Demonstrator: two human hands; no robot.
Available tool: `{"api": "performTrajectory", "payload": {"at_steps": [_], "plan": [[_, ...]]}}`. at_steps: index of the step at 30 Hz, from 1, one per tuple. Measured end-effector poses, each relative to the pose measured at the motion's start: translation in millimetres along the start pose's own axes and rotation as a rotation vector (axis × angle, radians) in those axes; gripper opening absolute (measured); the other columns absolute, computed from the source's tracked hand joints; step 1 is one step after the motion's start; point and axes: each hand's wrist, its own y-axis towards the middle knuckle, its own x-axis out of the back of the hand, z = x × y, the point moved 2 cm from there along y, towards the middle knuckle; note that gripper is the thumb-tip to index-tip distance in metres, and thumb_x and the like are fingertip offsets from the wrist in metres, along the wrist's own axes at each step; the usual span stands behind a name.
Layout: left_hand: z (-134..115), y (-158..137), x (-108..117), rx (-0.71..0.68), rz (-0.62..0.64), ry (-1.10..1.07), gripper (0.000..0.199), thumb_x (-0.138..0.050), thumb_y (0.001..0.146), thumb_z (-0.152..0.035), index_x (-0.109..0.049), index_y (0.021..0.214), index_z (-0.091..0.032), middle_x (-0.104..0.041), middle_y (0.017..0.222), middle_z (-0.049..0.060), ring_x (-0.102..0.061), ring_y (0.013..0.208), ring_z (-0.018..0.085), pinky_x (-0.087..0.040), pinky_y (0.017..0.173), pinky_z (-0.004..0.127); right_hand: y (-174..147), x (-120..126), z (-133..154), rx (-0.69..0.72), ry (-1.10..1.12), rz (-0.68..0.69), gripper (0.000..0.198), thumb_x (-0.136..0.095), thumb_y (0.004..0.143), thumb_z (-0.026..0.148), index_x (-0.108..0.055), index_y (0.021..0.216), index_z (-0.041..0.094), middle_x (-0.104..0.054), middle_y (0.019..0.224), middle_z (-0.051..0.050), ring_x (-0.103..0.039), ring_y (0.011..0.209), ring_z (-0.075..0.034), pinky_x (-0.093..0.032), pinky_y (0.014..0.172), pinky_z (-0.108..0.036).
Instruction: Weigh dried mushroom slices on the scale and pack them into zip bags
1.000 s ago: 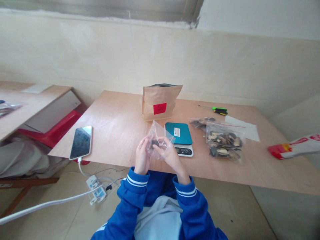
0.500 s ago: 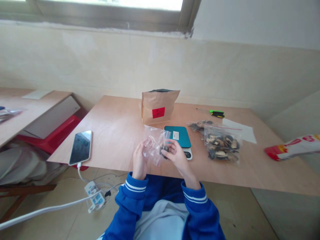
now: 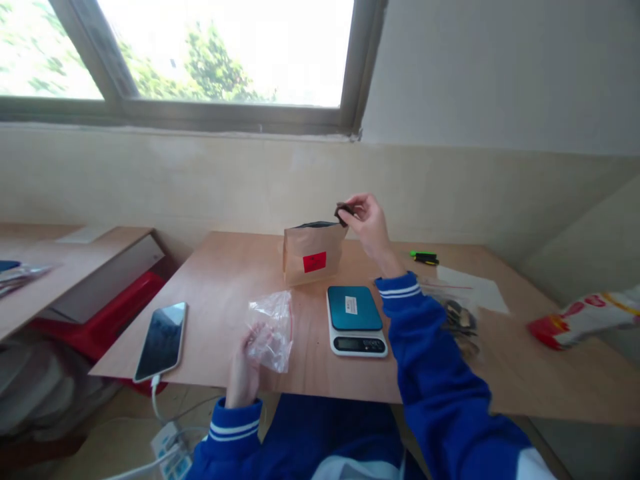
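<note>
Right hand: fingertips pinched on one dark piece, at the upper right corner of an upright brown paper bag, toward the tabletop's far edge. Left hand: clamped on a clear plastic bag, near edge. Digital scale: near edge, middle. Phone: near left corner.

On my left a phone lies face up at the table's edge, with a white cable plugged in and a power strip below. Past it I see a red seat beside a second table. To my right are tools with green and yellow-black handles, a white sheet and a red-and-white packet. Ahead, green trees show through the window.
</note>
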Motion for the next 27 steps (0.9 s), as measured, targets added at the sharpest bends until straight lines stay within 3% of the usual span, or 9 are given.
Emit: {"api": "performTrajectory", "payload": {"at_steps": [3,7,9,11,14,16,18,23,27], "plan": [[-5,8,9,-0.083,-0.048,0.066,0.017,-0.046,0.084,-0.019,-0.061,0.092,-0.015,-0.068,0.096,0.009,-0.069,0.094,0.021,-0.054,0.086,0.036,31,-22,-10,0.094,-0.06,0.082,0.03,-0.072,0.07,0.034,-0.049,0.085,0.023,-0.06,0.087,-0.001,-0.062,0.083,-0.015,-0.055,0.077,-0.03],[-6,19,20,-0.213,-0.123,0.217,0.02,-0.056,0.079,-0.022,-0.055,0.099,-0.019,-0.061,0.099,0.007,-0.066,0.092,0.022,-0.055,0.082,0.04,24,-38,-29,0.138,-0.19,0.279,0.02,-0.065,0.077,0.033,-0.049,0.082,0.021,-0.06,0.087,-0.002,-0.063,0.081,-0.015,-0.055,0.076,-0.031],[-5,20,25,-0.294,-0.161,0.317,0.035,-0.061,0.076,-0.019,-0.051,0.109,-0.021,-0.057,0.112,0.009,-0.061,0.102,0.025,-0.053,0.087,0.047,15,-40,-36,0.145,-0.268,0.371,0.015,-0.061,0.079,0.031,-0.052,0.083,0.021,-0.061,0.088,-0.003,-0.063,0.082,-0.015,-0.054,0.075,-0.031],[-4,16,27,-0.38,-0.198,0.42,0.042,-0.059,0.076,-0.016,-0.051,0.116,-0.021,-0.049,0.128,0.012,-0.048,0.121,0.03,-0.041,0.101,0.054,9,-39,-40,0.143,-0.32,0.395,0.012,-0.059,0.08,0.03,-0.055,0.085,0.02,-0.063,0.09,-0.004,-0.062,0.083,-0.016,-0.054,0.073,-0.029],[-5,5,23,-0.604,-0.257,0.793,0.039,-0.052,0.082,-0.017,-0.056,0.121,-0.02,-0.039,0.14,0.016,-0.03,0.136,0.035,-0.022,0.11,0.061,8,-37,-38,0.136,-0.363,0.379,0.011,-0.06,0.079,0.027,-0.058,0.087,0.02,-0.065,0.091,-0.005,-0.062,0.082,-0.016,-0.052,0.069,-0.027],[-3,-4,14,-0.788,-0.224,1.056,0.036,-0.044,0.087,-0.019,-0.058,0.12,-0.019,-0.041,0.138,0.017,-0.033,0.134,0.036,-0.025,0.108,0.06,8,-36,-35,0.151,-0.398,0.416,0.011,-0.059,0.079,0.026,-0.06,0.087,0.019,-0.067,0.091,-0.005,-0.062,0.082,-0.016,-0.051,0.066,-0.026],[4,-12,4,-0.889,-0.126,1.157,0.035,-0.039,0.09,-0.021,-0.06,0.118,-0.019,-0.045,0.135,0.017,-0.041,0.13,0.034,-0.032,0.106,0.054,5,-36,-32,0.2,-0.439,0.474,0.013,-0.058,0.081,0.026,-0.063,0.09,0.019,-0.067,0.094,-0.006,-0.062,0.085,-0.017,-0.051,0.067,-0.027],[35,-19,-15,-0.772,-0.018,1.248,0.046,-0.044,0.088,-0.023,-0.051,0.134,-0.017,-0.039,0.148,0.02,-0.04,0.133,0.037,-0.029,0.107,0.057,-8,-32,-25,0.388,-0.597,0.5,0.023,-0.048,0.093,0.032,-0.065,0.094,0.017,-0.068,0.099,-0.009,-0.058,0.099,-0.021,-0.044,0.092,-0.036],[53,-15,-19,-0.715,-0.014,1.215,0.047,-0.049,0.087,-0.026,-0.054,0.133,-0.016,-0.04,0.148,0.022,-0.028,0.142,0.037,-0.016,0.112,0.059,-13,-28,-28,0.359,-0.635,0.501,0.036,-0.04,0.097,0.041,-0.062,0.082,0.016,-0.065,0.091,-0.009,-0.06,0.087,-0.02,-0.044,0.083,-0.032]]}}
